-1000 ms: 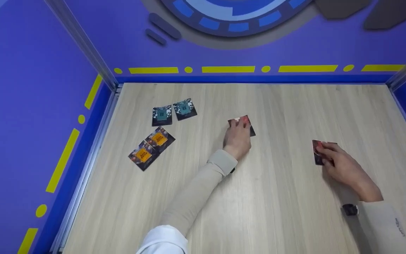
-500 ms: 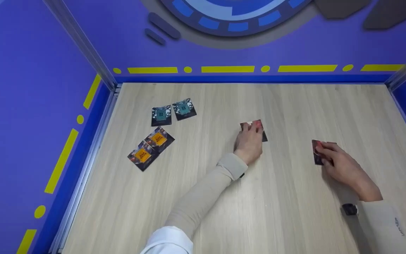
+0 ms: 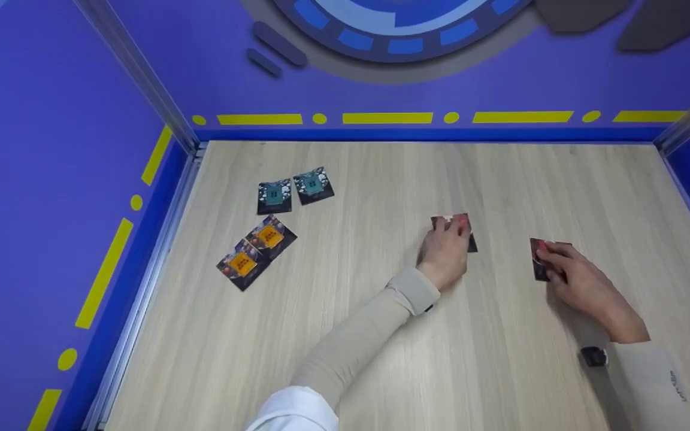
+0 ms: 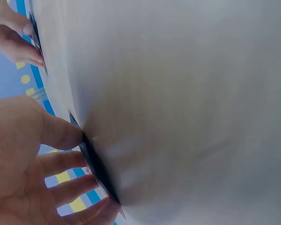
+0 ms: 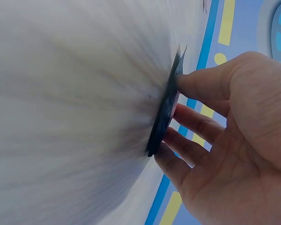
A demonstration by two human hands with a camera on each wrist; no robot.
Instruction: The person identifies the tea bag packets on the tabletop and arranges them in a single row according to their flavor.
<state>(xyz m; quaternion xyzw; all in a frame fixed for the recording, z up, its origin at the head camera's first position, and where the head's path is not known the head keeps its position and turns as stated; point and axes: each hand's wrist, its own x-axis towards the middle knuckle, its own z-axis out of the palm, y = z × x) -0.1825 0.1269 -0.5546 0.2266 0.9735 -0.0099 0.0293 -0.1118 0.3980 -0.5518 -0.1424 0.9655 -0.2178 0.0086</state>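
Note:
My left hand [image 3: 444,251] holds a dark red card [image 3: 472,244] low over the table, right of the middle. In the left wrist view, the thumb and fingertips reach opposite edges of that dark card [image 4: 97,166]. Farther right, my right hand [image 3: 584,281] grips another dark red card [image 3: 538,269] between thumb and fingers. The right wrist view gives its dark edge [image 5: 163,117], which appears layered, close to the tabletop. My fingers cover much of both card faces. A gap of bare wood separates the two held cards.
Two teal-centred cards [image 3: 274,194] lie side by side at the back left of the wooden table [image 3: 369,173]. Nearer are two orange-centred cards [image 3: 243,263], touching or slightly overlapping. Blue panels [image 3: 39,179] wall the left and back.
The left hand has moved right and slightly nearer with its dark red card, closing toward the right hand. The right hand and the cards on the left have stayed put.

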